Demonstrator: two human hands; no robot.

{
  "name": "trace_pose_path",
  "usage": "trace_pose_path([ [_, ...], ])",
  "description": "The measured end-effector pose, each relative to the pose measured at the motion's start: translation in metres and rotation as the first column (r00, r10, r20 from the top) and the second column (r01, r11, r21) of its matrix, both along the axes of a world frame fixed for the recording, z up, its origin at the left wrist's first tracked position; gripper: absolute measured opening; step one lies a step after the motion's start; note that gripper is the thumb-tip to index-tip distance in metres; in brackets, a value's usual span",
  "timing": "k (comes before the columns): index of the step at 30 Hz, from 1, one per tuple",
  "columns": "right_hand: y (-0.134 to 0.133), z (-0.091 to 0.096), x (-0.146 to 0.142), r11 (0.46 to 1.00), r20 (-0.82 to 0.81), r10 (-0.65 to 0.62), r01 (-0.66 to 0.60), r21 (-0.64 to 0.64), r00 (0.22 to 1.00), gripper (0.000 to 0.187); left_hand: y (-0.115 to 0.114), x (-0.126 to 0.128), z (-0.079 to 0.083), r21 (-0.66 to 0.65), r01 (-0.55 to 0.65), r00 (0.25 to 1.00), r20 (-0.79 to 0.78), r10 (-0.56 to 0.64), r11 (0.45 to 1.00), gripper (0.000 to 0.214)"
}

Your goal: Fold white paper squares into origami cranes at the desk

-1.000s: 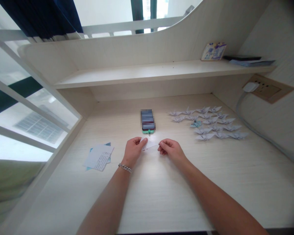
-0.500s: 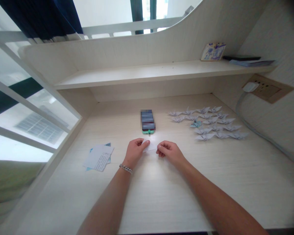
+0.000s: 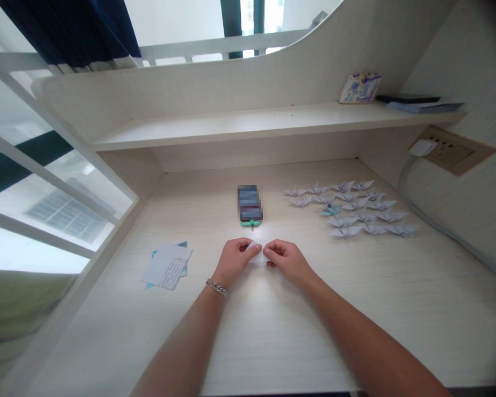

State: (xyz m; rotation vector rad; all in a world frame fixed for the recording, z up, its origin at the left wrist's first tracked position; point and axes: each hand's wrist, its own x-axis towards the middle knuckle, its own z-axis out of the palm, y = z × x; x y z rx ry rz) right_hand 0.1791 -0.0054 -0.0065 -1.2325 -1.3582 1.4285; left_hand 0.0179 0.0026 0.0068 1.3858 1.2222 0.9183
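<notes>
A small white piece of paper (image 3: 256, 257) is held just above the desk between both hands. My left hand (image 3: 236, 258), with a chain bracelet at the wrist, is closed on its left side, thumb on top. At its right edge my right hand (image 3: 285, 257) pinches the paper between thumb and fingers. The hands nearly meet, and the fingers cover much of the sheet, so its folds cannot be made out. Just beyond the hands lies a phone (image 3: 249, 204) with a blurred screen and a green piece at its near end.
Several folded paper cranes (image 3: 355, 204), one of them blue, stand in rows at the right. Square paper sheets (image 3: 167, 267) lie at the left. A shelf (image 3: 231, 124) spans the back. A grey cable (image 3: 430, 215) runs down the right wall from a socket (image 3: 458, 150).
My left hand has shifted right and slightly nearer me, bringing its thumb close to my right fingers. Less of the paper shows between the hands.
</notes>
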Motion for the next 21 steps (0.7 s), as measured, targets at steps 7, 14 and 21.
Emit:
trace_pose_path([
  [7, -0.001, 0.003, 0.0, 0.998, 0.001, -0.021, 0.021, -0.058, 1.0, 0.014, -0.005, 0.008, 0.004, 0.027, 0.005, 0.998, -0.066, -0.003, 1.0, 0.032],
  [14, 0.001, 0.008, 0.002, 1.0, 0.108, 0.016, -0.014, -0.023, 0.994, 0.007, 0.001, 0.002, 0.003, -0.074, -0.077, 0.997, -0.019, 0.076, 0.994, 0.033],
  [21, 0.003, 0.006, 0.009, 0.999, 0.072, 0.008, -0.005, -0.04, 0.997, 0.008, 0.011, -0.02, 0.004, -0.023, -0.251, 0.967, 0.046, 0.252, 0.968, 0.031],
])
